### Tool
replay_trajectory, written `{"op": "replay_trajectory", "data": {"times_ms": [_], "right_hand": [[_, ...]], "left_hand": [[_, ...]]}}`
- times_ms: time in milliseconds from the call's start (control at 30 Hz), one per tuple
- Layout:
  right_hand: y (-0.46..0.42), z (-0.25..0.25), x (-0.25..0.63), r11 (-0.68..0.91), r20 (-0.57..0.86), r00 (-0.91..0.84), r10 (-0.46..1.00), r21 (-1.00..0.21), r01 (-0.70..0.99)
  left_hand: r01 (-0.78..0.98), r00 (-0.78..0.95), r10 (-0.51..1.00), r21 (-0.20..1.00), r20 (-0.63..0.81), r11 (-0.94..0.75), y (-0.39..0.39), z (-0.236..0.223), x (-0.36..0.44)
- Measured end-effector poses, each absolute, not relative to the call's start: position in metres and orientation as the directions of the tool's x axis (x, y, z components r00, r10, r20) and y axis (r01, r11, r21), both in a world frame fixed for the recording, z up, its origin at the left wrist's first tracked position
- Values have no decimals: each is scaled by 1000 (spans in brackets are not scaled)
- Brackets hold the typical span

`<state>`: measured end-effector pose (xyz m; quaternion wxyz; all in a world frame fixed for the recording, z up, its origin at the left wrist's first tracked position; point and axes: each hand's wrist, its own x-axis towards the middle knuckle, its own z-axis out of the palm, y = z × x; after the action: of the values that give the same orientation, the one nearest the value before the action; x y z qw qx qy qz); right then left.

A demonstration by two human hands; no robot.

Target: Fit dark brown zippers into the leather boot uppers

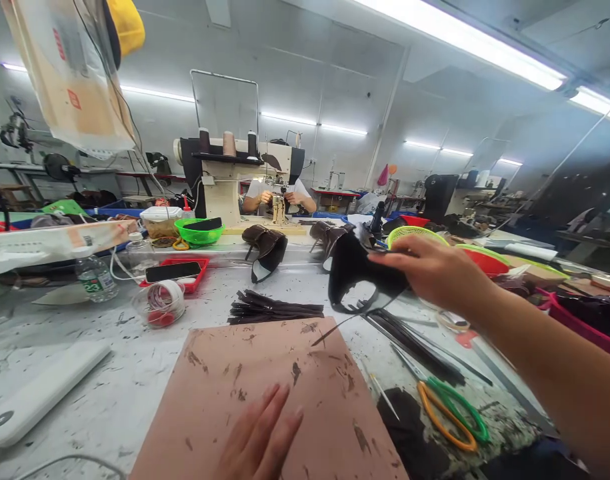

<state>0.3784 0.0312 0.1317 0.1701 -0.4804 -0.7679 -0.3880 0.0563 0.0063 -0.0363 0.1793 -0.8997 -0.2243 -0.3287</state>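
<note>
My right hand [429, 270] reaches out over the bench and grips a black leather shoe upper [352, 273] by its right edge, holding it just above the table. My left hand [259, 437] lies flat, fingers stretched out, on the near part of a pink cutting board [265, 373] smeared with dark marks. A bundle of dark leather strips [272, 308] lies just beyond the board. Two more dark shoe uppers [267, 250] stand further back.
Scissors with green and orange handles [447, 407] lie right of the board. A red tray with a phone [172, 272], a tape roll [162, 303], a water bottle [95, 277] and a green basket [199, 231] sit at the left. Another person works at a sewing machine [235, 177] behind.
</note>
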Motion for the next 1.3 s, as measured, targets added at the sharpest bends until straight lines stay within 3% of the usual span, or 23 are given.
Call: {"op": "replay_trajectory", "data": {"times_ms": [100,133,333,467,567,633,700,800,867,933,1033,1133,1233,1300], "right_hand": [[-12,139,331,452,477,-693,541,530,718],[-22,141,321,486,449,-717,533,532,694],[-39,146,339,258,480,-475,738,451,855],[-42,148,356,411,274,-498,823,318,854],[-42,157,353,469,360,-565,742,323,822],[-36,167,352,489,422,-573,702,299,819],[-19,177,355,501,374,-527,763,175,848],[26,187,364,350,75,-344,936,-103,931],[65,190,369,195,-57,-209,976,-186,963],[104,191,373,87,-2,-88,996,-155,984],[159,185,373,-126,299,130,945,-35,991],[209,156,370,-309,554,333,763,-140,941],[253,98,361,-305,477,430,766,-319,897],[273,54,353,-262,372,391,842,-351,899]], "left_hand": [[373,708,109,-239,698,-896,5,14,89],[372,721,144,-203,678,-906,4,24,97],[519,676,313,-130,667,-845,4,26,92],[480,642,375,30,669,-877,9,27,71],[414,622,409,162,668,-896,17,30,59],[433,512,452,235,730,-870,29,22,53],[474,321,541,363,777,-802,47,3,48],[517,135,732,583,667,-627,80,-39,42],[612,195,794,561,575,-557,99,-67,39],[659,326,810,497,488,-565,111,-86,37],[695,397,821,450,411,-561,112,-95,37],[734,406,848,432,340,-524,106,-91,39],[745,430,858,426,283,-514,102,-87,40],[742,432,862,439,266,-507,102,-85,40]]}}
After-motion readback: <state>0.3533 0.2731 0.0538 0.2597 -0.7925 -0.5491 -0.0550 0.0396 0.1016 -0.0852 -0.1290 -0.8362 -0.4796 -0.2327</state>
